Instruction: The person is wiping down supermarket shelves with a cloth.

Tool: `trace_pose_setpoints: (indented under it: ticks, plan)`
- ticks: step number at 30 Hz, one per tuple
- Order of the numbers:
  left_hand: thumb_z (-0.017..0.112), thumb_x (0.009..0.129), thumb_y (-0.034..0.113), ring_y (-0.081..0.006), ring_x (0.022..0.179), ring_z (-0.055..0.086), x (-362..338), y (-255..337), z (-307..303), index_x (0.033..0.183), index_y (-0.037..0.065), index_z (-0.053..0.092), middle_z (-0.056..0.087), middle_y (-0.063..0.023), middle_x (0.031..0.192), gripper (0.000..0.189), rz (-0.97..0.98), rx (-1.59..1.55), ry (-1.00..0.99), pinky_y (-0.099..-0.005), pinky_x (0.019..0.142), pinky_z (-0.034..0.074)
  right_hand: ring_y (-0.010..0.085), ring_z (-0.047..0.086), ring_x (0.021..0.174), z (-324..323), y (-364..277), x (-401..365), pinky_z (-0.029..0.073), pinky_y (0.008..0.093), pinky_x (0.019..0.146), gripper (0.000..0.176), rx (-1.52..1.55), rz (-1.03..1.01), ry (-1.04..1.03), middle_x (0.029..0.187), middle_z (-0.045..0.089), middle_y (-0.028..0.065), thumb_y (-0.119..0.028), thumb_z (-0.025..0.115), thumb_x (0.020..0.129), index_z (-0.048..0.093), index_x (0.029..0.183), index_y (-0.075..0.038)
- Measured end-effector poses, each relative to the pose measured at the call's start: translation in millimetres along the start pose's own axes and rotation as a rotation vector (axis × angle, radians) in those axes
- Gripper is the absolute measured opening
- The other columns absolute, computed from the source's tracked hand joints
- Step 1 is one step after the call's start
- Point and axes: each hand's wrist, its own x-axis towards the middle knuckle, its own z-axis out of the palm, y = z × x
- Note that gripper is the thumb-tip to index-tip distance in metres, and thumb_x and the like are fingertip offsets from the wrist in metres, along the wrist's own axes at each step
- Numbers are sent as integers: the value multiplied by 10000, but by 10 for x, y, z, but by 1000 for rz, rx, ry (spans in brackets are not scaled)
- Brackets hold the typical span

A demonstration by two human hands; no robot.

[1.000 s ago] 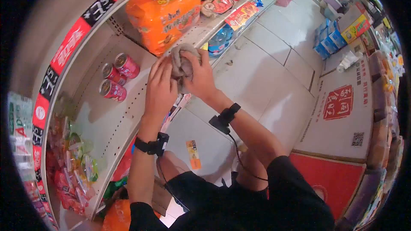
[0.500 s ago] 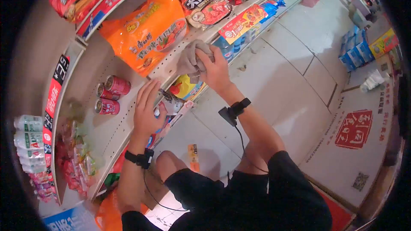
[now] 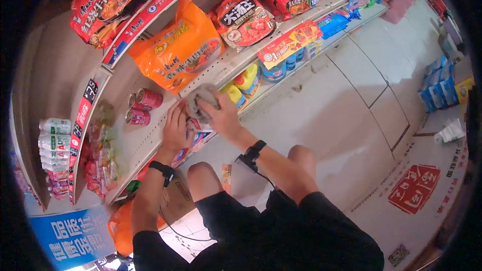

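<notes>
My right hand (image 3: 225, 119) is closed on a crumpled grey cloth (image 3: 202, 101), which it presses against the front edge of the shelf (image 3: 153, 143). Close beside the cloth, my left hand (image 3: 175, 129) lies on the same edge, fingers stretched out and holding nothing. Three red-pink cans (image 3: 137, 117) stand on the shelf to the left of my left hand. Just beyond the cloth, a large orange bag of instant noodles (image 3: 175, 52) leans on the shelf. Yellow bottles (image 3: 247, 79) show on the level below, partly hidden by my right hand.
More noodle packs (image 3: 243, 19) line the shelf toward the right. Bagged snacks (image 3: 102, 155) and shrink-wrapped bottles (image 3: 55, 143) are at the left. Blue cartons (image 3: 436, 86) stand across the tiled floor (image 3: 346, 95). An orange bag (image 3: 123, 228) sits near my left arm.
My right hand has moved the cloth left along the shelf edge, close to my left hand. My left hand stays on the edge. The view has shifted.
</notes>
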Motion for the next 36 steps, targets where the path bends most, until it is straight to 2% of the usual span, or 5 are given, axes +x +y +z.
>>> trace_pose_setpoints:
  ticks: [6,15,21,31,36]
  plan:
    - [643,674,102,-465,1410,466,-21,19,-26,1420,-119,504,502,-274,1505,790,-25,48,-58,-513,1213,390,399,650,1033,-224,234,88,565,456,843,494,-5,-61,-177,1275,630,213,-101,823,730,758,1216,-156]
    - [632,687,90,-446,1430,452,-62,-45,22,1517,-83,434,473,-267,1538,872,30,33,-27,-517,1236,354,393,659,1053,-683,639,455,577,443,826,515,-247,51,167,1350,627,210,-45,814,710,738,1213,-127]
    - [624,700,89,-445,1436,447,-36,-11,2,1530,-77,422,465,-265,1548,870,40,-5,-19,-513,1233,359,366,648,1083,-586,330,278,579,433,844,489,-121,-63,-106,1312,617,153,-91,744,793,713,1266,-212]
    - [635,708,55,-444,1444,441,-36,39,-21,1531,-63,425,464,-259,1552,857,55,-13,-4,-507,1232,363,383,655,1143,-1579,422,-72,598,450,890,698,-369,-59,-372,1355,591,159,-100,846,679,654,1342,-202]
    - [688,762,94,-439,1445,441,-7,37,-16,1525,-48,438,468,-251,1552,815,40,10,28,-508,1228,366,404,661,1143,-2417,780,-568,591,483,912,648,-539,260,-450,1366,602,163,-62,779,741,647,1350,-242]
